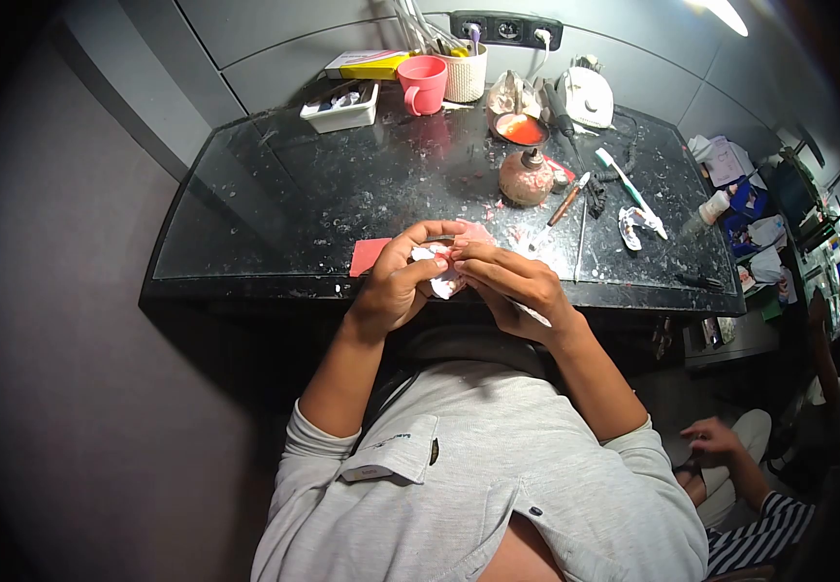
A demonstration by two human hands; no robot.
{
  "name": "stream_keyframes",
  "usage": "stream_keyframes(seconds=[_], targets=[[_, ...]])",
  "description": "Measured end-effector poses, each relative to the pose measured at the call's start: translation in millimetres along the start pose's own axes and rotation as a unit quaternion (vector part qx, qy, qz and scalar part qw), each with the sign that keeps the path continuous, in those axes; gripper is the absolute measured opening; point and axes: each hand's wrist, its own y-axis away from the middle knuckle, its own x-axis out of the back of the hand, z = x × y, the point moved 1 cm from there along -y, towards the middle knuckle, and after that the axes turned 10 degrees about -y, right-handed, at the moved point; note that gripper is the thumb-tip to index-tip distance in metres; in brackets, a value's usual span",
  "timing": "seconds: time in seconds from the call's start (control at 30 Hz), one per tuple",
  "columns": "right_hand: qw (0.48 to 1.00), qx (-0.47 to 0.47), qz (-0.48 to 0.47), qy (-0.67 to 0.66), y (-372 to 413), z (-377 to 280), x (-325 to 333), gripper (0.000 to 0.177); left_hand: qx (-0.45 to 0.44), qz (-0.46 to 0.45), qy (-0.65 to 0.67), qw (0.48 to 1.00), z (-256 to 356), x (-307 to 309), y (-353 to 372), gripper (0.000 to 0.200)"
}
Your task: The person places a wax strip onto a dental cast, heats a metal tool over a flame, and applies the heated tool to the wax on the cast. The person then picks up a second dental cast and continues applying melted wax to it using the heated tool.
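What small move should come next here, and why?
I'd probably press the pink sheet gently toward the white piece with the right hand: the left hand holds that piece, the right is at the pink material, and some sheet shows beyond both hands.

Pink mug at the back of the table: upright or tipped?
Upright: the pink mug stands on its base, rim facing up.

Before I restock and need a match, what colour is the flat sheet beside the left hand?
The flat sheet is pinkish red, as the head view shows.
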Motion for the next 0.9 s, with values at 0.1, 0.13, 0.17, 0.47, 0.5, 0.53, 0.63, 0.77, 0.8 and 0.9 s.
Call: stream_keyframes(seconds=[0.1,0.13,0.17,0.47,0.5,0.53,0.63,0.77,0.8,0.9], targets=[[1.0,0.001,0.003,-0.004,0.4,-0.3,0.3,0.041,0.004,-0.001,0.015,1.0,1.1,-1.0,0.0,0.042],[1.0,0.003,0.004,-0.003,-0.2,-0.7,0.6,0.041,0.007,-0.003,0.017,1.0,1.7,-1.3,0.1,0.042],[1.0,0.006,0.006,-0.003,-0.4,-0.9,0.6,0.041,0.01,-0.005,0.02,1.0,2.0,-1.3,0.3,0.043],[1.0,-0.003,0.007,-0.003,1.1,-1.3,0.1,0.041,0.019,-0.011,0.026,0.999,-0.1,2.9,-0.4,0.044],[1.0,-0.003,0.006,-0.003,0.1,-1.9,0.4,0.041,0.019,-0.011,0.026,0.999,-0.5,3.5,-1.1,0.044],[1.0,0.0,0.011,-0.002,-1.2,-3.3,0.5,0.041,0.019,-0.012,0.027,0.999,-1.3,4.4,-1.4,0.044],[1.0,-0.002,0.016,-0.003,0.2,-3.9,-0.2,0.039,0.019,-0.015,0.026,0.999,-1.0,4.4,-0.9,0.045],[1.0,0.003,0.019,0.002,-1.3,-5.6,-0.2,0.038,0.017,-0.021,0.025,0.999,-2.4,6.7,-1.6,0.045],[1.0,0.004,0.018,0.002,-1.4,-5.5,-0.2,0.038,0.016,-0.021,0.025,0.999,-2.6,6.6,-1.7,0.045],[1.0,0.012,0.017,0.013,-0.9,-4.5,-0.4,0.039,0.012,-0.014,0.023,1.0,-3.3,5.8,-2.0,0.044]])
